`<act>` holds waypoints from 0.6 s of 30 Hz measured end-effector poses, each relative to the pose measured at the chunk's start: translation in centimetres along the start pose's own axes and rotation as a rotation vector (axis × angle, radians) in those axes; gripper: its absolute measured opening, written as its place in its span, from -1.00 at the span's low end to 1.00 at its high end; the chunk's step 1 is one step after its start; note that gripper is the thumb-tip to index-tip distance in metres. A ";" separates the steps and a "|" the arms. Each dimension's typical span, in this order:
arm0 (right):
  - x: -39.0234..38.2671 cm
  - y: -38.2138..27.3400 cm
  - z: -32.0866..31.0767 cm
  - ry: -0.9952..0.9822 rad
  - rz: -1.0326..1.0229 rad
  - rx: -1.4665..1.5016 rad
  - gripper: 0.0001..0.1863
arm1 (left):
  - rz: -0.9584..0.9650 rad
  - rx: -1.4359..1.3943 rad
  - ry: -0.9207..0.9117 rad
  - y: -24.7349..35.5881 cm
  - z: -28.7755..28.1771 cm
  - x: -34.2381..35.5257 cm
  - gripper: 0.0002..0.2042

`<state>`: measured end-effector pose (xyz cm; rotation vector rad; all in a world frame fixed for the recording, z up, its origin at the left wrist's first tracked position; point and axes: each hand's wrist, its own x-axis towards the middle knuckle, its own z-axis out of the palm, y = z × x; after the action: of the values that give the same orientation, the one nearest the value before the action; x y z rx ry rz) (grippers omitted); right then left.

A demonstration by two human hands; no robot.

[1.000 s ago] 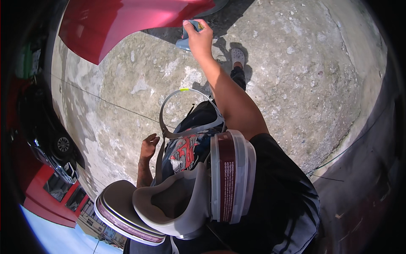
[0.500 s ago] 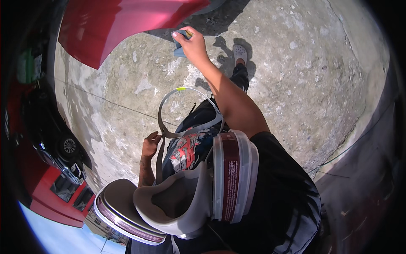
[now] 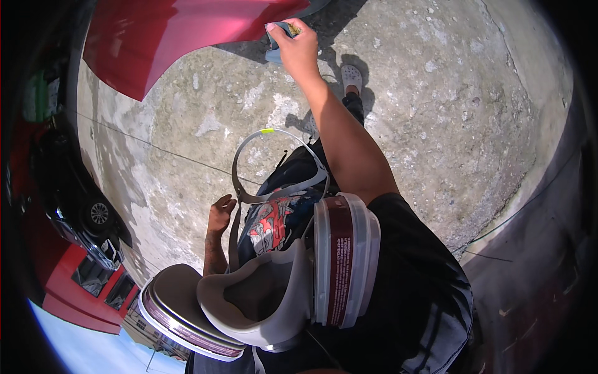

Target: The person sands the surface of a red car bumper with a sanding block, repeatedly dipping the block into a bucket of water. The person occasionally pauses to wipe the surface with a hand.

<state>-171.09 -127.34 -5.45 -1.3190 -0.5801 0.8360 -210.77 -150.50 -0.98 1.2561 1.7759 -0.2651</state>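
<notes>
My right hand (image 3: 298, 53) is stretched far forward, thumb and fingers closed on a folded grey-blue piece of sandpaper (image 3: 275, 55). A yellowish-brown patch shows between the fingers. The sandpaper is at the lower edge of a glossy red car body panel (image 3: 187, 37), overlapping it in view; whether they touch I cannot tell. My left hand (image 3: 220, 214) hangs low by my left side, its fingers loosely bent and nothing seen in them. It is beside the strap of a grey respirator mask (image 3: 280, 311) that hangs in front of my chest and hides part of my body.
Rough, stained concrete (image 3: 448, 124) lies underfoot, with a thin dark crack line across it. My foot in a pale clog (image 3: 352, 77) stands right of the panel. A black car (image 3: 78, 187) and a red vehicle (image 3: 87, 287) are at the left. A thin cable runs along the right.
My right hand has moved forward and slightly right with the sandpaper, closer along the red panel's edge. My left hand has hardly moved.
</notes>
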 end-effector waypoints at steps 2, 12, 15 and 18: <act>0.4 0.1 -0.4 0.045 0.032 0.060 -0.71 | -0.002 0.009 -0.012 0.0 0.1 0.2 -0.57; 1.9 0.5 -1.1 0.208 0.047 0.307 -0.78 | 0.101 0.029 0.024 -2.1 0.4 1.2 -0.58; 2.4 0.7 -1.1 0.216 -0.006 0.238 -0.78 | 0.092 0.051 0.038 -1.7 0.1 1.9 -0.59; 1.9 -0.6 -0.6 0.274 0.032 0.389 -0.79 | 0.070 0.040 0.036 -1.5 -0.2 2.1 -0.59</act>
<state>-169.35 -126.22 -5.15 -1.0614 -0.1679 0.7345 -212.23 -149.71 -2.97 1.3560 1.7608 -0.2408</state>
